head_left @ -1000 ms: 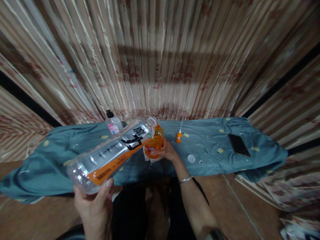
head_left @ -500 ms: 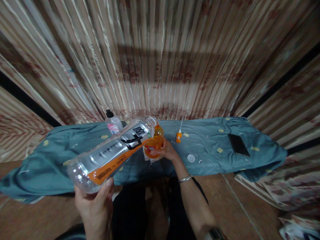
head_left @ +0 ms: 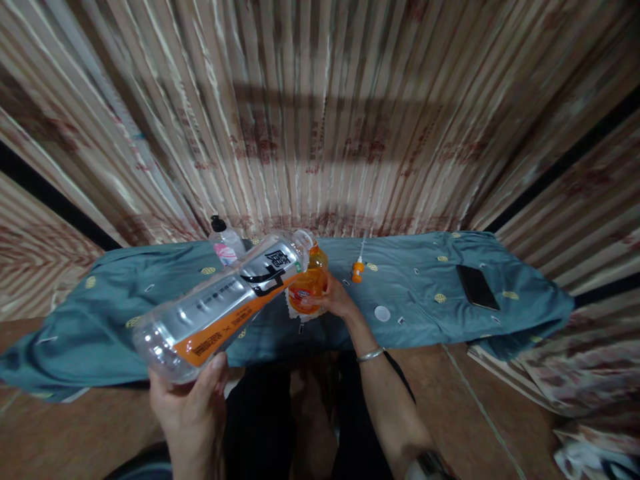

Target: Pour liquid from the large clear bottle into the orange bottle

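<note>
My left hand (head_left: 190, 407) grips the base of a large clear plastic bottle (head_left: 215, 307) with a silver and orange label. This bottle is tilted, its uncapped mouth at the upper right, over the top of an orange bottle (head_left: 306, 290). Whether liquid runs between them I cannot make out. My right hand (head_left: 336, 298) is wrapped around the right side of the orange bottle, which stands on a pale scalloped-edged sheet (head_left: 300, 317). To its right lies an orange pump top (head_left: 357, 270) with a clear tube pointing away from me.
A clear bottle with a black top (head_left: 226, 243) stands at the back left. A white round disc (head_left: 382, 313) and a dark phone (head_left: 477, 287) lie to the right on the teal cloth (head_left: 420, 293). Patterned curtains (head_left: 320, 120) hang right behind.
Almost nothing differs. The view has shifted very slightly, and both hands keep their hold on the two bottles in the same tilted arrangement.
</note>
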The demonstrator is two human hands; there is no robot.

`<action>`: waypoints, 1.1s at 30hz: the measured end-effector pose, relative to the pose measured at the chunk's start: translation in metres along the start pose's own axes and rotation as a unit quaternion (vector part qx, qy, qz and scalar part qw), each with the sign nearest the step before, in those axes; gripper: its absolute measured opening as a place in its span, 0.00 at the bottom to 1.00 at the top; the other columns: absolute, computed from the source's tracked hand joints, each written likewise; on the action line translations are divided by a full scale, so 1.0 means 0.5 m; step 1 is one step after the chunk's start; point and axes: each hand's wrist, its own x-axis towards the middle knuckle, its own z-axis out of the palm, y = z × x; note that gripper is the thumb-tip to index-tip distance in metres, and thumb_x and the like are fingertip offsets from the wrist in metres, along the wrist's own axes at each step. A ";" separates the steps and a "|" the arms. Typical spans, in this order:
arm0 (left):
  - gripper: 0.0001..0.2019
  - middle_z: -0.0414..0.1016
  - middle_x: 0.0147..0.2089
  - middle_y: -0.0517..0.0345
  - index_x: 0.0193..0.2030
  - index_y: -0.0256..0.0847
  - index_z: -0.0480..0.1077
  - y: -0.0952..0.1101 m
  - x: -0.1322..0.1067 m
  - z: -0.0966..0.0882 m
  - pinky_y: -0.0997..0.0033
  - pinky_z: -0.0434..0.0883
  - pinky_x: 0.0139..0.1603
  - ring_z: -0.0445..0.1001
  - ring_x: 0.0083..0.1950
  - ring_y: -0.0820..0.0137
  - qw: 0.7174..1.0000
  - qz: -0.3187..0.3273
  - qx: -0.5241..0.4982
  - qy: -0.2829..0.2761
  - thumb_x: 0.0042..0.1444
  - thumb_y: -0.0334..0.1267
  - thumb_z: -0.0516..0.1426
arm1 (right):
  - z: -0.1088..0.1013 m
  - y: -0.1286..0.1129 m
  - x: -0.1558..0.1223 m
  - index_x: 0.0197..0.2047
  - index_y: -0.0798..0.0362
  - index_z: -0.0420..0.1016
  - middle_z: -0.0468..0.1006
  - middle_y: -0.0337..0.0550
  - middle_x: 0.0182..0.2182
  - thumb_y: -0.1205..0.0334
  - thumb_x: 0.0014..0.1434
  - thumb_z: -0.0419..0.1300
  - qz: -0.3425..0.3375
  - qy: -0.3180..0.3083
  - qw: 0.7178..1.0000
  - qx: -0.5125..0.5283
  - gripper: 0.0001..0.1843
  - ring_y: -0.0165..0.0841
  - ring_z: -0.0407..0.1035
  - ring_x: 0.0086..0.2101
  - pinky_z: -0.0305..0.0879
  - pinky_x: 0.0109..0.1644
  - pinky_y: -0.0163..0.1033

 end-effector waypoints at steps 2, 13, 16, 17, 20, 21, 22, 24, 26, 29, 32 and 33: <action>0.27 0.74 0.22 0.70 0.37 0.43 0.72 -0.003 0.002 -0.002 0.78 0.60 0.18 0.63 0.16 0.78 1.000 0.002 0.002 -0.007 0.25 0.31 0.74 | 0.000 -0.003 0.000 0.58 0.44 0.82 0.91 0.43 0.50 0.58 0.41 0.87 0.012 -0.008 1.000 0.000 0.41 0.54 0.83 0.58 0.78 0.68 0.61; 0.28 0.75 0.23 0.68 0.37 0.43 0.71 -0.009 0.003 -0.003 0.75 0.61 0.19 0.64 0.17 0.76 1.000 0.002 0.011 0.008 0.26 0.31 0.74 | 0.001 0.004 0.000 0.60 0.45 0.80 0.90 0.45 0.53 0.55 0.41 0.87 0.024 0.002 1.000 -0.009 0.43 0.52 0.82 0.59 0.77 0.69 0.60; 0.27 0.73 0.23 0.70 0.38 0.43 0.71 -0.010 0.003 -0.006 0.77 0.58 0.20 0.62 0.17 0.78 1.000 0.019 0.002 -0.022 0.28 0.32 0.75 | 0.002 0.005 0.001 0.61 0.46 0.80 0.90 0.44 0.53 0.55 0.41 0.88 0.023 0.006 1.000 -0.005 0.45 0.50 0.83 0.58 0.77 0.69 0.59; 0.27 0.72 0.23 0.70 0.38 0.43 0.71 -0.010 0.002 -0.007 0.78 0.58 0.20 0.62 0.18 0.79 0.999 0.024 -0.001 -0.031 0.29 0.32 0.75 | 0.002 0.005 0.001 0.61 0.47 0.80 0.90 0.44 0.53 0.55 0.41 0.88 0.023 0.005 1.000 -0.004 0.44 0.50 0.83 0.58 0.77 0.69 0.58; 0.27 0.73 0.23 0.71 0.38 0.43 0.71 -0.009 0.002 -0.008 0.78 0.57 0.20 0.62 0.18 0.79 0.999 0.031 -0.003 -0.031 0.29 0.30 0.75 | 0.001 0.001 0.000 0.61 0.47 0.81 0.91 0.44 0.52 0.57 0.42 0.87 0.027 0.003 1.000 -0.006 0.42 0.50 0.83 0.57 0.78 0.69 0.57; 0.27 0.73 0.23 0.71 0.38 0.43 0.71 -0.009 0.002 -0.008 0.78 0.57 0.19 0.62 0.17 0.79 0.999 0.030 -0.004 -0.028 0.28 0.30 0.74 | 0.001 0.000 0.000 0.60 0.46 0.82 0.91 0.44 0.52 0.58 0.42 0.87 0.028 0.003 1.000 -0.006 0.42 0.50 0.84 0.57 0.79 0.68 0.57; 0.27 0.73 0.23 0.71 0.38 0.43 0.71 -0.008 0.003 -0.007 0.78 0.57 0.19 0.62 0.17 0.79 0.999 0.030 -0.004 -0.026 0.28 0.30 0.74 | 0.001 -0.002 0.000 0.60 0.46 0.82 0.91 0.43 0.52 0.58 0.42 0.87 0.026 0.001 1.000 -0.005 0.42 0.50 0.84 0.57 0.79 0.68 0.57; 0.27 0.72 0.23 0.72 0.37 0.43 0.71 -0.007 0.003 -0.005 0.78 0.57 0.19 0.61 0.17 0.79 0.999 0.030 -0.005 -0.028 0.28 0.30 0.74 | 0.000 -0.004 0.000 0.60 0.45 0.83 0.91 0.41 0.51 0.58 0.41 0.88 0.019 -0.001 1.000 -0.001 0.42 0.50 0.85 0.56 0.80 0.67 0.56; 0.27 0.72 0.23 0.72 0.38 0.44 0.71 -0.005 0.004 -0.003 0.78 0.57 0.19 0.62 0.17 0.79 0.999 0.032 -0.003 -0.029 0.28 0.30 0.73 | 0.000 -0.004 0.000 0.60 0.45 0.83 0.91 0.40 0.51 0.58 0.40 0.88 0.014 -0.002 1.000 0.004 0.43 0.49 0.85 0.55 0.81 0.66 0.56; 0.28 0.73 0.23 0.71 0.38 0.44 0.70 -0.004 0.003 -0.002 0.77 0.59 0.19 0.63 0.18 0.78 0.999 0.030 0.007 -0.021 0.27 0.31 0.74 | -0.001 0.000 0.001 0.60 0.45 0.83 0.91 0.41 0.51 0.57 0.40 0.88 0.017 -0.002 1.000 0.003 0.42 0.49 0.85 0.55 0.81 0.66 0.56; 0.29 0.73 0.24 0.70 0.39 0.44 0.70 -0.005 0.004 -0.003 0.76 0.60 0.19 0.63 0.17 0.77 0.999 0.033 0.014 -0.013 0.27 0.33 0.74 | -0.002 0.007 0.002 0.59 0.44 0.83 0.91 0.42 0.52 0.58 0.41 0.88 0.021 -0.006 1.000 -0.003 0.41 0.50 0.85 0.55 0.80 0.67 0.57; 0.29 0.74 0.24 0.70 0.39 0.44 0.70 -0.006 0.004 -0.004 0.76 0.60 0.19 0.63 0.18 0.77 0.999 0.035 0.014 -0.013 0.27 0.33 0.75 | -0.003 0.009 0.002 0.59 0.44 0.83 0.91 0.42 0.52 0.58 0.41 0.88 0.020 -0.008 1.000 -0.003 0.41 0.50 0.84 0.55 0.80 0.67 0.57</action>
